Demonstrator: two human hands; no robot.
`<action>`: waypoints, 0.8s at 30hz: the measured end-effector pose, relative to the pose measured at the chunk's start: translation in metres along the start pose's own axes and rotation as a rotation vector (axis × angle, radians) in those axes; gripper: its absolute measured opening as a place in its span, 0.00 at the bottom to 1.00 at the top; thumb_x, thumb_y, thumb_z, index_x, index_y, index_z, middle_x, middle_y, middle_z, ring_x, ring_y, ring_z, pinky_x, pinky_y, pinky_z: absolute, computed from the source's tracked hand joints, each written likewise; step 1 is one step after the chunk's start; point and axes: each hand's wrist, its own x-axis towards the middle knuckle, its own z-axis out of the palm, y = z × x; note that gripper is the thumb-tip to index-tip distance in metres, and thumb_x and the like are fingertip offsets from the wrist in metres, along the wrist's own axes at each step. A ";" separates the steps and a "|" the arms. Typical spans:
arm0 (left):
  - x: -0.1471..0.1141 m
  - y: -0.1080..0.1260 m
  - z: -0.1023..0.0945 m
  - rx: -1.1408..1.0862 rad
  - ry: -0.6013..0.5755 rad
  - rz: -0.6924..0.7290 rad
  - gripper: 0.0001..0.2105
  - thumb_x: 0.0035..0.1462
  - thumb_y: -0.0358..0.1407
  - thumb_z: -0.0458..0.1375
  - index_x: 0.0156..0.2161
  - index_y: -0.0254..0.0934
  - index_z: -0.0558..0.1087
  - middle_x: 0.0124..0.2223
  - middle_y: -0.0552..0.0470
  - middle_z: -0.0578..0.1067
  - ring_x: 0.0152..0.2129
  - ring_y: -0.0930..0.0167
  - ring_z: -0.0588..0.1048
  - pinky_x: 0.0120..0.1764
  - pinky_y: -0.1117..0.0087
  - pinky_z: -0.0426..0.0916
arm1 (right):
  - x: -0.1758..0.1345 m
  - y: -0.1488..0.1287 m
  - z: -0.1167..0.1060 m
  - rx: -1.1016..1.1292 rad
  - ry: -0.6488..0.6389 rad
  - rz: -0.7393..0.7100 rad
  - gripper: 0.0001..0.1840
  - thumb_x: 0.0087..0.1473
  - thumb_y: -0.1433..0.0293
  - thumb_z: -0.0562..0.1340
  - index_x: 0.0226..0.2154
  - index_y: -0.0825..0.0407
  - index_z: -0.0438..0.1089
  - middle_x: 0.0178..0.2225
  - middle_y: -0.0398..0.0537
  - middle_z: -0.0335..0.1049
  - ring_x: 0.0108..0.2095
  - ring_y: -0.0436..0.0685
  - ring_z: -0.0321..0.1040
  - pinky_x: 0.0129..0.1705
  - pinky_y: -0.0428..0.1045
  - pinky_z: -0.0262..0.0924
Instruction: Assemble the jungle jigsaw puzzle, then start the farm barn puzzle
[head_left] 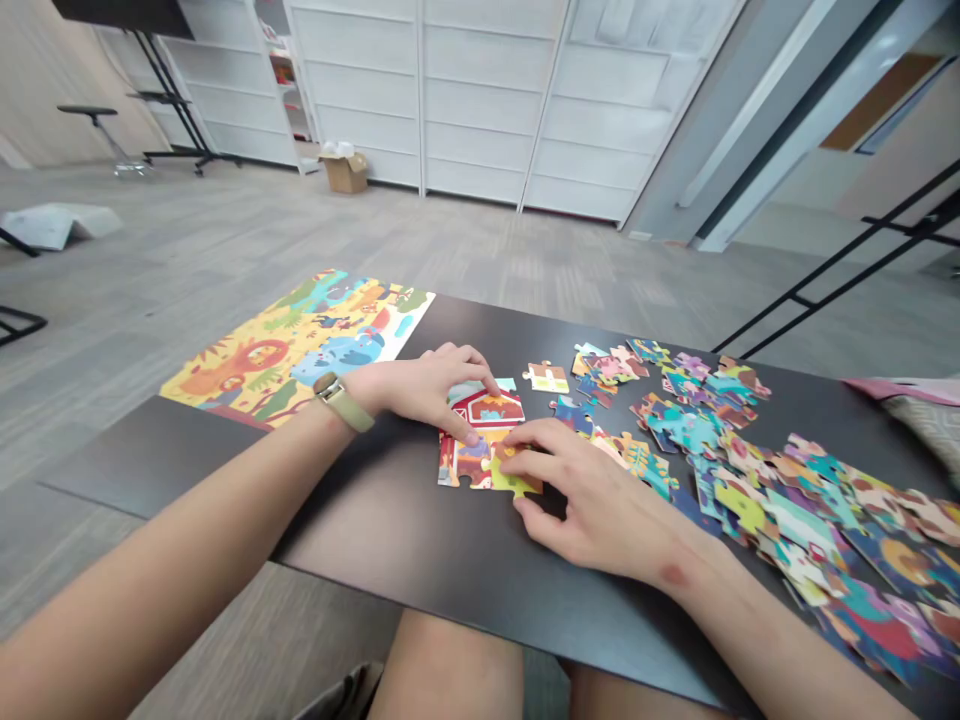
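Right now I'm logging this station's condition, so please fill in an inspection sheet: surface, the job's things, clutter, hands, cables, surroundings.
Surface: dark tabletop, smooth-looking.
Job's things: puzzle section by the hands; loose pieces heaped to the right, many overlapping; brown-and-white piece lying apart, beyond the section; yellow animal picture to the left.
Clutter: what looks like pink and patterned cloth at the far right.
Hands: left hand touching the section; right hand with fingertips at its yellow-green piece, grip unclear.
Cables: nothing seen.
Surroundings: white cabinets, open cardboard box, stool, grey floor.
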 end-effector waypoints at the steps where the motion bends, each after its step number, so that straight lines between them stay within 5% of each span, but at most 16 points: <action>1: 0.000 0.000 0.000 0.000 -0.004 0.000 0.28 0.51 0.54 0.66 0.56 0.49 0.70 0.61 0.48 0.63 0.56 0.56 0.62 0.59 0.54 0.55 | 0.000 0.000 0.000 -0.002 -0.002 0.000 0.13 0.54 0.77 0.61 0.42 0.51 0.74 0.50 0.54 0.69 0.50 0.60 0.67 0.52 0.55 0.64; 5: -0.001 0.000 -0.002 0.002 -0.026 0.009 0.25 0.56 0.49 0.63 0.58 0.48 0.69 0.61 0.48 0.63 0.56 0.57 0.62 0.60 0.54 0.55 | 0.000 -0.001 -0.001 -0.002 -0.008 -0.009 0.13 0.54 0.77 0.61 0.41 0.51 0.74 0.49 0.53 0.70 0.51 0.60 0.66 0.53 0.55 0.64; 24: -0.001 0.000 -0.003 0.015 -0.044 0.018 0.30 0.51 0.51 0.66 0.59 0.49 0.68 0.62 0.48 0.62 0.57 0.56 0.62 0.60 0.53 0.56 | 0.000 -0.002 0.000 -0.029 0.022 -0.001 0.19 0.52 0.79 0.60 0.46 0.50 0.71 0.52 0.53 0.67 0.50 0.60 0.66 0.52 0.55 0.64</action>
